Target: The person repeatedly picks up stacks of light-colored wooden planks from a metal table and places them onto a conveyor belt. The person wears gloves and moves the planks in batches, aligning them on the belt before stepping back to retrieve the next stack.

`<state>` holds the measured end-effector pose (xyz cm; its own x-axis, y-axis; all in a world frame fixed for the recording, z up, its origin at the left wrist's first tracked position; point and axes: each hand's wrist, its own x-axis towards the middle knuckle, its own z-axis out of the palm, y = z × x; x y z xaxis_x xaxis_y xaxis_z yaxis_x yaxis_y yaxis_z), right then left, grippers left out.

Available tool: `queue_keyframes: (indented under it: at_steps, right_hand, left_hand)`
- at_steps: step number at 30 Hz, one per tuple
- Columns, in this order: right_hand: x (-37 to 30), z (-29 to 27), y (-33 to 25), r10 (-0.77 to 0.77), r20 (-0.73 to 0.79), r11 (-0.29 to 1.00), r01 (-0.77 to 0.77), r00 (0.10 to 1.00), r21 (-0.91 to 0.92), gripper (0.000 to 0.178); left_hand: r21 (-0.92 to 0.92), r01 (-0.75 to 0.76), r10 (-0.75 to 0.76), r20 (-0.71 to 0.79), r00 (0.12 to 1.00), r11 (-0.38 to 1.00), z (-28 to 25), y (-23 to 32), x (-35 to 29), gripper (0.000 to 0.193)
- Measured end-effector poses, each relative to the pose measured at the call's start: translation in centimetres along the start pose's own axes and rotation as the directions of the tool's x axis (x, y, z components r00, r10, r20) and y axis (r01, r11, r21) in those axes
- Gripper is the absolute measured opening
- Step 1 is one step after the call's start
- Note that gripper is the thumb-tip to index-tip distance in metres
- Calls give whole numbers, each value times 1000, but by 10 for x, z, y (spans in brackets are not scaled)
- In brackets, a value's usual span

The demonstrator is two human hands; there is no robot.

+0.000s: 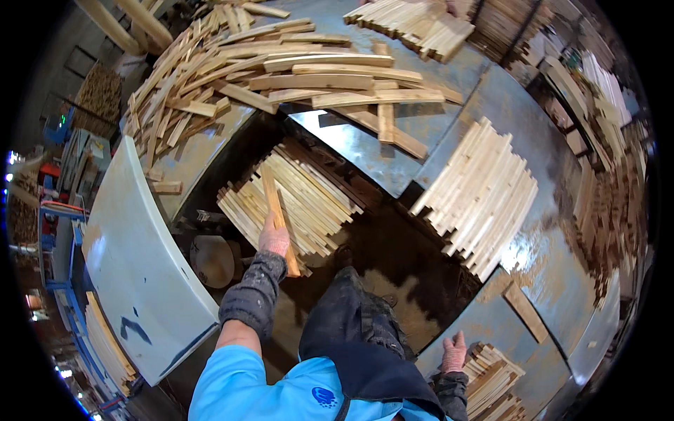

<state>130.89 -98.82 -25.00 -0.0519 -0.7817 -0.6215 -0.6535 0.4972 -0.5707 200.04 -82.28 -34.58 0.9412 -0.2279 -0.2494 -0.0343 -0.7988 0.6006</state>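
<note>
My left hand (274, 237), in a pinkish work glove, grips a wooden strip (273, 196) near its lower end. The strip slants over a stack of pale wooden strips (312, 200) that sits low in the gap between the tables. On the right, my gloved right hand (455, 353) hovers at the table edge with its fingers apart and nothing seen in them. Just beside it lies a smaller pile of strips (491, 382), partly cut off by my sleeve.
A large loose heap of strips (281, 67) covers the far table. A neat bundle (481, 196) lies on the right metal table (516, 281), with a single board (525, 311) nearer me. A white curved panel (140, 266) stands left. Another person's hand shows by the far bundle (414, 27).
</note>
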Motion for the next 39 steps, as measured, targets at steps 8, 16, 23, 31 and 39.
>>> queue_keyframes:
  at_steps: [8, 16, 23, 31, 39]
  right_hand:
    - [-45, 69, -97, 272, 251, 955, -293, 929, 47, 79]
    - [-48, 80, -131, 457, 227, 888, -425, 860, -175, 80]
    - [-48, 116, -190, 335, 216, 937, -301, 917, -178, 70]
    - [-44, 125, -246, 308, 268, 876, -162, 913, -455, 82]
    - [9, 118, -212, 100, 111, 866, -32, 989, -499, 78]
  left_hand:
    - [196, 276, -297, 86, 951, 941, -4, -9, 102, 57]
    - [333, 368, -468, 302, 830, 868, 14, -24, 97, 62]
    - [488, 197, -427, 421, 800, 850, 46, -91, 103, 63]
    - [364, -92, -202, 688, 697, 927, 54, -124, 136, 59]
    - [-52, 34, -3, 509, 860, 998, 44, 16, 85, 53]
